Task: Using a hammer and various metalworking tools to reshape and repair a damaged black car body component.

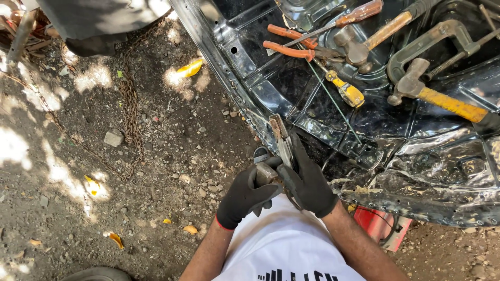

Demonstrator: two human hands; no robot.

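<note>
Both my hands wear black work gloves and meet just in front of my white shirt. My left hand (245, 195) grips a small grey metal piece (264, 173). My right hand (308, 182) is closed around a rusty flat metal tool (279, 136) that points up toward the edge of a black sheet-metal car panel (437, 171). The lower part of the tool is hidden inside my gloves.
On the panel lie orange-handled pliers (289, 44), two screwdrivers (346, 91), two hammers (442, 99) and a grey C-clamp (432, 41). A rusty chain (130, 104) runs over the dirt ground at left, with stones and yellow leaves. A red object (377, 224) sits under the panel.
</note>
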